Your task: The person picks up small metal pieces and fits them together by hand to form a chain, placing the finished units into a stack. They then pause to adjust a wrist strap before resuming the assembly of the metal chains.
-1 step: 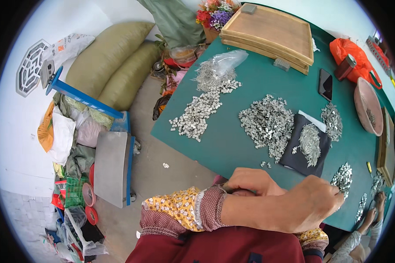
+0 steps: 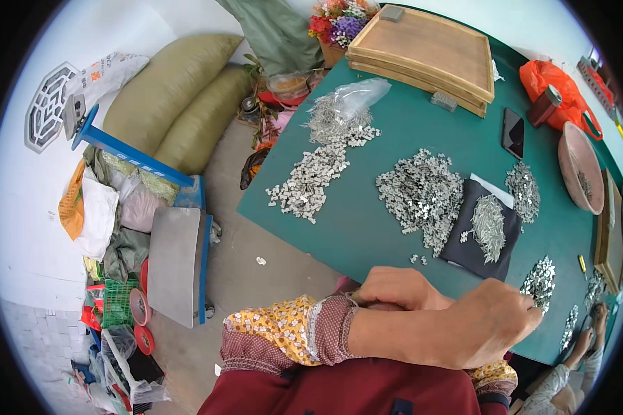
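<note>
My left forearm crosses the lower middle and ends in my left hand (image 2: 495, 315), its fingers curled. It is beside a small heap of shiny metal pieces (image 2: 538, 282); anything in its fingers is hidden. Behind that forearm, my right hand (image 2: 405, 287) points left, its fingers curled close to my left sleeve cuff (image 2: 332, 325); what they hold, if anything, is out of sight. Beyond the hands lies a large heap of small metal clips (image 2: 421, 197). Next to it, a dark folded cloth (image 2: 457, 242) carries a pile of thin metal pins (image 2: 489, 228).
Green table (image 2: 353, 235) bears more clips (image 2: 311, 183), a plastic bag of pins (image 2: 360, 97), wooden trays (image 2: 422, 48), a phone (image 2: 513, 133), a can (image 2: 545, 105) and a pink bowl (image 2: 580, 166). Another person's hands (image 2: 595, 321) work at right. A platform scale (image 2: 176, 266) stands left.
</note>
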A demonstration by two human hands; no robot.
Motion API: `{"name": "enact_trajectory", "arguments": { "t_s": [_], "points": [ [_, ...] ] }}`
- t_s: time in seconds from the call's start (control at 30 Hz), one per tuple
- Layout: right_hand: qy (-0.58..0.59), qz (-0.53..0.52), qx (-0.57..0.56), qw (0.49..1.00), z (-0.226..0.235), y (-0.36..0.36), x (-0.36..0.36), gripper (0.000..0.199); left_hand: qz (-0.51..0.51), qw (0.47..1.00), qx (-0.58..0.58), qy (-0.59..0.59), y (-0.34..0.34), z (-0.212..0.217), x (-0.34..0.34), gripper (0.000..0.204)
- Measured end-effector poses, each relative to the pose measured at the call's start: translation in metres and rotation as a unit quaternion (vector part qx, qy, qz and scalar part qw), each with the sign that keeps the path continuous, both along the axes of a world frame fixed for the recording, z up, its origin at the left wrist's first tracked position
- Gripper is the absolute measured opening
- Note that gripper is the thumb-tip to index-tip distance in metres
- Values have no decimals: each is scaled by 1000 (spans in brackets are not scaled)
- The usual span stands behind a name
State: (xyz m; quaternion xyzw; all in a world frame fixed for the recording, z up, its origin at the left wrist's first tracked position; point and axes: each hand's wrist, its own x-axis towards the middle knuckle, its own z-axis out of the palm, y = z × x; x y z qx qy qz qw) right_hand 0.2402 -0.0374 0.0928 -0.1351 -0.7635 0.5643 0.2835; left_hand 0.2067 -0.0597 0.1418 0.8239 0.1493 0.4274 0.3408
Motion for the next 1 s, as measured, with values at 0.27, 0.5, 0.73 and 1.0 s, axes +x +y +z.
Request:
{"name": "enact_trajectory", "arguments": {
  "t_s": [0.27, 0.5, 0.73, 1.0],
  "points": [
    [28, -7, 27, 999, -3, 2, 9, 23, -52, 996, -56, 35, -6, -2, 9, 15],
    [23, 0, -70, 997, -9, 4, 9, 22, -65, 993, -92, 38, 4, -6, 8, 15],
    [-25, -256, 51, 965, -54, -16, 12, 18, 12, 983, -181, 22, 94, -22, -15, 15],
    [-18, -303, 190, 934, 20, -13, -27, 22, 398, 905, -61, 137, 158, -67, -76, 12]
  ]
}}
